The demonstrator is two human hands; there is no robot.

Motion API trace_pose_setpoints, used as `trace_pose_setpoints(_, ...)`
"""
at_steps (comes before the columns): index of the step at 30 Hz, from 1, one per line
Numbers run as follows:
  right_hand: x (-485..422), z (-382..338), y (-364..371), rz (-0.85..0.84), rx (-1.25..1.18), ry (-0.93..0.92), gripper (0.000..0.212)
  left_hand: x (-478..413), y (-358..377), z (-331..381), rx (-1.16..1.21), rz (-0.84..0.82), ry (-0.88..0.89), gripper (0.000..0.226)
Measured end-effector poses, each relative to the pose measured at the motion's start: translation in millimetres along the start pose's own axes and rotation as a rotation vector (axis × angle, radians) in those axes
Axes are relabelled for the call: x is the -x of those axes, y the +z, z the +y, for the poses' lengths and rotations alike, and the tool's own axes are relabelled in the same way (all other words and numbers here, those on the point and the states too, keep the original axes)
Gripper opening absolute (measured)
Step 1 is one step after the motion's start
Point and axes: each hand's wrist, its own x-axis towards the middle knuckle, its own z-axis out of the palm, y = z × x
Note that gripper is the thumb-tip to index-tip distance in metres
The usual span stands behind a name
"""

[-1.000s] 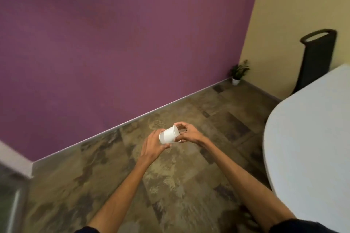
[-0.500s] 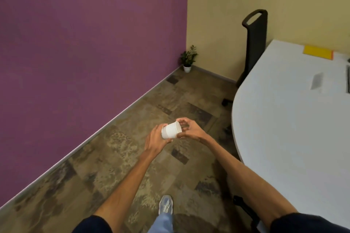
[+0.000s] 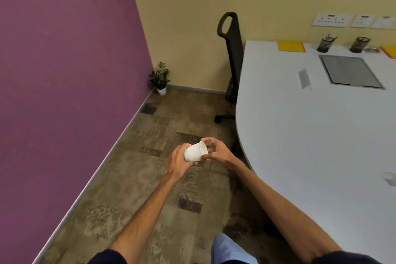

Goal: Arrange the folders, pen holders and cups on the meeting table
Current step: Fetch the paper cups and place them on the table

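One white paper cup [image 3: 195, 152] held sideways over floor, desk [image 3: 300, 135] at 3 o'clock. Base sits in curled left hand [image 3: 176, 163]; right hand [image 3: 216, 152] fingers [image 3: 211, 141] pinch rim. I judge it light, thin-walled, easily crushed; I'd grip gently mid-wall, not rim.

cup [image 3: 195, 152] over floor [image 3: 137, 188], left of table [image 3: 300, 135] | chair [image 3: 232, 49] at table's far-left edge | pen holders [image 3: 325, 44] right of folder [image 3: 291, 46] on table
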Motion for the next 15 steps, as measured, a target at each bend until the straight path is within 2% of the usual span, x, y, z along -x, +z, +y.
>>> trace_pose_setpoints(15,-177,44,-153,0.173,-0.069,0.118,0.059,-256,68,73,-0.005,-0.197,0.154,0.067)
